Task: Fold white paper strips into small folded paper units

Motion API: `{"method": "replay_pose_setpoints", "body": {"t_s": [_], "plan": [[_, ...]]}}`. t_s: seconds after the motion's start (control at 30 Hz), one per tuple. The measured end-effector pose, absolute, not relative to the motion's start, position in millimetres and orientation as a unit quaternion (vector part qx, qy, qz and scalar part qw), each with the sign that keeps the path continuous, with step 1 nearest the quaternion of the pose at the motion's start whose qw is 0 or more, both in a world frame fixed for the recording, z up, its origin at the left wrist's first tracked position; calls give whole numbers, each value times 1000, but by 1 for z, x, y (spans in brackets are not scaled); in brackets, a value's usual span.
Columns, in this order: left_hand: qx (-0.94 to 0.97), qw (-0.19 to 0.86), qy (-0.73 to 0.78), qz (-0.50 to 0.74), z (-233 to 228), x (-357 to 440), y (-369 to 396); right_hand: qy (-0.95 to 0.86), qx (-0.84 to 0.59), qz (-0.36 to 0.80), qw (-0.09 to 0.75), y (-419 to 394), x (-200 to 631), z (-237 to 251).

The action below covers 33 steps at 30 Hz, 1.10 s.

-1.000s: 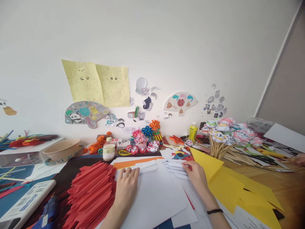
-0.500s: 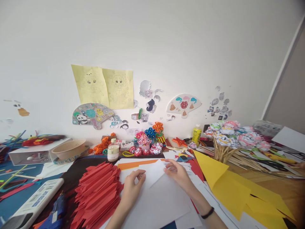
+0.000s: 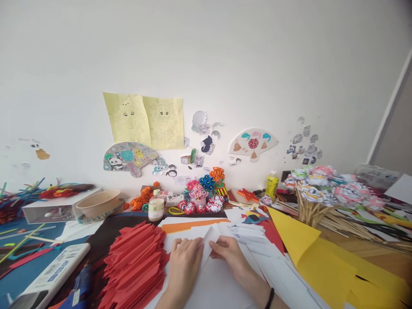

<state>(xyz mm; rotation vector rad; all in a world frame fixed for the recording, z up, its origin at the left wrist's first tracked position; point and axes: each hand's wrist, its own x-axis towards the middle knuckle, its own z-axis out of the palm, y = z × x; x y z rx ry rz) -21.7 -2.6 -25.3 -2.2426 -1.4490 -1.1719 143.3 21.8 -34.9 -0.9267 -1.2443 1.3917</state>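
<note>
A white wall rises behind a crowded craft table. Taped to the wall are two yellow drawing sheets side by side and two paper fans, a grey panda fan at left and a white fan further right.

On the table, from the left: one tan bowl, one stack of folded red papers, one small glass bottle behind it, a cluster of paper flowers, one yellow-green bottle, a bunch of paper roses on sticks, and yellow paper sheets spread at the right.

Two hands meet at the centre, over a spread of white sheets. The left hand lies with fingers together and slightly curled, pressing on a small folded white paper just right of the red stack. The right hand touches the same paper from the other side, its fingertips bent down on the fold; whether it pinches or only presses cannot be told. A dark band circles the right wrist.
</note>
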Motion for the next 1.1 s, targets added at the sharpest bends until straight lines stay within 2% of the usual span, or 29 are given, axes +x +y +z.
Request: {"method": "replay_pose_setpoints", "body": {"t_s": [0.1, 0.2, 0.33, 0.43, 0.53, 0.73, 0.87, 1.1], "plan": [[-792, 233, -448, -344, -27, -23, -7, -494, -368, 583, 530, 17, 143, -29], [-804, 307, -432, -271, -28, -25, -8, -490, -349, 585, 543, 15, 143, -25], [-801, 340, -431, -237, -29, -24, -8, -523, -310, 579, 543, 16, 142, -24], [-800, 334, -426, -257, -27, -18, -10, -542, -322, 551, 547, 19, 144, -27], [-804, 267, -434, -307, -20, -12, -15, -555, -347, 519, 549, 22, 147, -30], [-745, -22, -494, -448, -11, -14, -14, -654, -366, 435, 500, 15, 148, -22], [-694, -181, -487, -499, -9, -17, -11, -677, -340, 452, 470, 5, 144, -16], [-665, -232, -490, -514, -9, -16, -11, -654, -336, 486, 473, 3, 141, -18]]}}
